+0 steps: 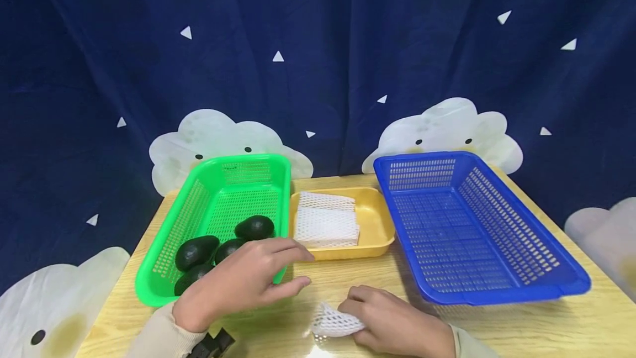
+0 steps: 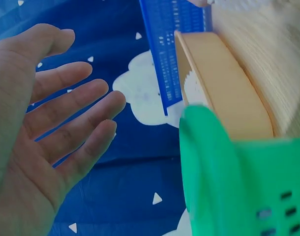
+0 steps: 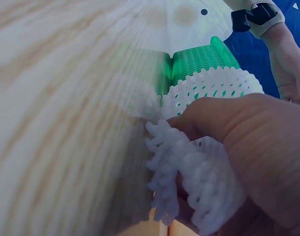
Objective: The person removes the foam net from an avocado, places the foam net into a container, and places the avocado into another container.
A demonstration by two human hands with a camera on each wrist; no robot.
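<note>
My right hand [image 1: 390,319] pinches a white foam mesh sleeve [image 1: 335,322] close over the table in front of the yellow tray. In the right wrist view the thumb presses on the foam mesh sleeve [image 3: 199,172], whose netted end spreads out. With fingers spread and holding nothing, my left hand [image 1: 248,275] hovers by the near right corner of the green basket [image 1: 215,178]. Several dark avocados [image 1: 255,227] lie in that basket's near half, some partly hidden by the left hand. The left wrist view shows the left palm [image 2: 32,132] empty.
Behind the hands, a yellow tray [image 1: 375,217] holds a pile of flat white foam sleeves [image 1: 325,225]. A blue basket [image 1: 447,231] with nothing in it stands at the right. The wooden table [image 1: 497,325] backs onto a dark blue curtain [image 1: 318,70].
</note>
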